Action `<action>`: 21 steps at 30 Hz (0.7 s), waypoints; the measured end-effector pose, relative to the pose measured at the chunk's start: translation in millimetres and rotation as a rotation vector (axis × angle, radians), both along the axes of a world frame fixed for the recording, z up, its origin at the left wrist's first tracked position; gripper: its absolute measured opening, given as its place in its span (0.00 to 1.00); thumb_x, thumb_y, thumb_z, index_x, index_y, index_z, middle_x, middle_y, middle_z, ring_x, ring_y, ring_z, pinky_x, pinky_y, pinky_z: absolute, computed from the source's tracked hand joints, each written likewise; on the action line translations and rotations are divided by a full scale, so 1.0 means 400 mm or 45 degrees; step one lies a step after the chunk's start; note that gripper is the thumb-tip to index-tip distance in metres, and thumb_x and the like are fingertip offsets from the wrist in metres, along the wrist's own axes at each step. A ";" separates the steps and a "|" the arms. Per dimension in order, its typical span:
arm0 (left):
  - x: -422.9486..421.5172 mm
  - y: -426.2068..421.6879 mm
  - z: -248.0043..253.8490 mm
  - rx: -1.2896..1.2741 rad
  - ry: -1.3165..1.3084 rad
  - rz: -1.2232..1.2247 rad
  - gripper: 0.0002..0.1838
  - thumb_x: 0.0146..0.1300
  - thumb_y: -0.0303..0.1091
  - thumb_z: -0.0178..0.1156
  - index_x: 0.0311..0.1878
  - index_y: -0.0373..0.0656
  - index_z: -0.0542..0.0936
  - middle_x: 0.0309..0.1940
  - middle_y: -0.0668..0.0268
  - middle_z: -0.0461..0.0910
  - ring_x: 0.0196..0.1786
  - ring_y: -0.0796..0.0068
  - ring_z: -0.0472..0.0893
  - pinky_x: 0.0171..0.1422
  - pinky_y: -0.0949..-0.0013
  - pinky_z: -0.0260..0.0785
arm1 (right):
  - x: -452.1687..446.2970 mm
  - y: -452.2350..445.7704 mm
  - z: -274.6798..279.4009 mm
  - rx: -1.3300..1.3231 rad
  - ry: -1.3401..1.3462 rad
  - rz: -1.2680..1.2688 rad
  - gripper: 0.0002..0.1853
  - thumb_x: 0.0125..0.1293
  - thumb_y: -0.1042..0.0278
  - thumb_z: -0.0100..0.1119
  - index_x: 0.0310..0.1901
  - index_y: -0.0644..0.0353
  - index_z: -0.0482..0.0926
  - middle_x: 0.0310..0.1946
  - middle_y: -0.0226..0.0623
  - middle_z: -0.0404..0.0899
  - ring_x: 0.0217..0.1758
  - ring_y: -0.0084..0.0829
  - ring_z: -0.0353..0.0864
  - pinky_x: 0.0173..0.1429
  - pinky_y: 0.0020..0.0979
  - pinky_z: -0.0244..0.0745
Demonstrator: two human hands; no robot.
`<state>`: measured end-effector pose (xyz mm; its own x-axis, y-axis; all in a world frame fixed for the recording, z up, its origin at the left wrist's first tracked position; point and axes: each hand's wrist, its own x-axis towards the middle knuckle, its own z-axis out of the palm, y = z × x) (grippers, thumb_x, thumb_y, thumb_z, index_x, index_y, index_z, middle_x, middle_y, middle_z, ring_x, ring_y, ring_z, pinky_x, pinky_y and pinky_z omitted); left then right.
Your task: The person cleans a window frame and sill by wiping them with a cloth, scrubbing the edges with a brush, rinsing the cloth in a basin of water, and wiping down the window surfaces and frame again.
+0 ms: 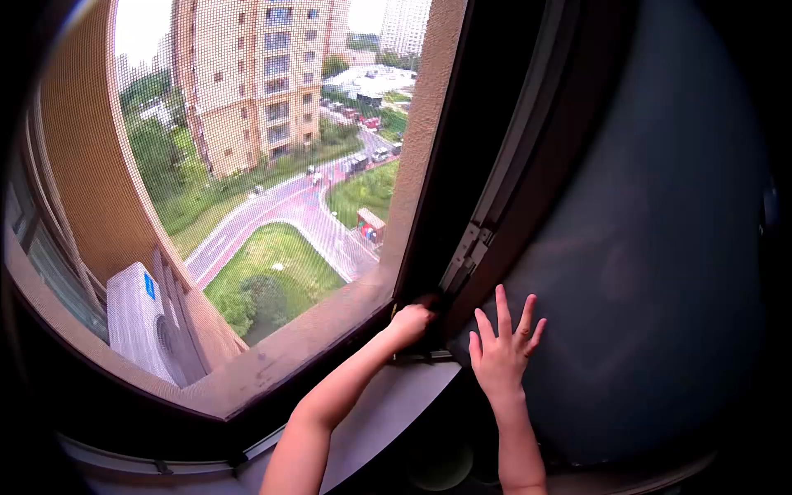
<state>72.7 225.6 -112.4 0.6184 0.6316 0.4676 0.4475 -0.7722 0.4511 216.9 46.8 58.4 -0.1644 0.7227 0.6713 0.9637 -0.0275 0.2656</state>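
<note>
The dark window frame (305, 373) stands in front of the person and goes around a large opening. The left hand (410, 325) is at its lower right corner, with the forearm reaching over the pale sill (408, 396). The grip of this hand is curled, the fingers bent inward and partly lost in the shadow, so I cannot tell if it pinches something. The right hand (501, 353) is just beside, to the right; its grip is spread, with all fingers apart and pointing up, and nothing is held in it. This hand is in front of the lower left part of a dark, smooth panel (652, 264); whether the palm touches it, I cannot tell.

Above the hands, a metal fitting (472, 246) is fixed on the long strip between the frame and the panel. Below the right forearm's left side, a round object (441, 467) is too dim to recognise.

A fine mesh (264, 198) covers the opening. Behind it, at lower left, is a white outdoor unit (136, 322) with a blue label. Farther away, a tall beige building (247, 74) rises over a curved road (318, 206) and a green lawn (276, 260).
</note>
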 end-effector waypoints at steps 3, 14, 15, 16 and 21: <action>0.017 0.003 0.022 -0.059 0.321 0.031 0.17 0.55 0.27 0.58 0.48 0.42 0.87 0.60 0.48 0.77 0.55 0.49 0.83 0.58 0.54 0.78 | 0.006 -0.011 0.007 -0.023 0.010 0.017 0.19 0.61 0.54 0.69 0.55 0.39 0.85 0.80 0.24 0.56 0.85 0.51 0.43 0.84 0.58 0.29; 0.030 0.024 0.007 0.430 0.375 0.133 0.08 0.55 0.31 0.59 0.28 0.40 0.86 0.41 0.54 0.84 0.48 0.56 0.84 0.53 0.55 0.79 | 0.025 -0.111 0.077 -0.221 0.093 0.143 0.25 0.64 0.55 0.66 0.63 0.46 0.80 0.80 0.35 0.56 0.86 0.43 0.44 0.84 0.49 0.37; 0.032 0.023 0.019 0.298 0.464 0.141 0.09 0.55 0.31 0.58 0.29 0.41 0.87 0.43 0.55 0.84 0.49 0.56 0.84 0.56 0.55 0.77 | 0.028 -0.132 0.082 -0.264 0.175 0.186 0.27 0.64 0.56 0.67 0.65 0.46 0.78 0.80 0.38 0.56 0.86 0.43 0.45 0.84 0.48 0.39; 0.035 0.023 0.031 0.166 0.551 0.151 0.09 0.56 0.31 0.58 0.30 0.42 0.87 0.44 0.56 0.84 0.51 0.57 0.83 0.59 0.54 0.75 | 0.032 -0.159 0.091 -0.280 0.214 0.214 0.31 0.64 0.58 0.67 0.70 0.47 0.73 0.79 0.44 0.56 0.85 0.44 0.47 0.83 0.48 0.44; 0.017 -0.030 0.096 0.136 0.915 0.184 0.11 0.59 0.34 0.56 0.36 0.44 0.88 0.50 0.58 0.84 0.59 0.60 0.80 0.67 0.57 0.65 | 0.083 -0.254 0.068 -0.291 0.370 0.235 0.32 0.64 0.63 0.66 0.71 0.51 0.72 0.78 0.46 0.56 0.83 0.47 0.50 0.81 0.51 0.50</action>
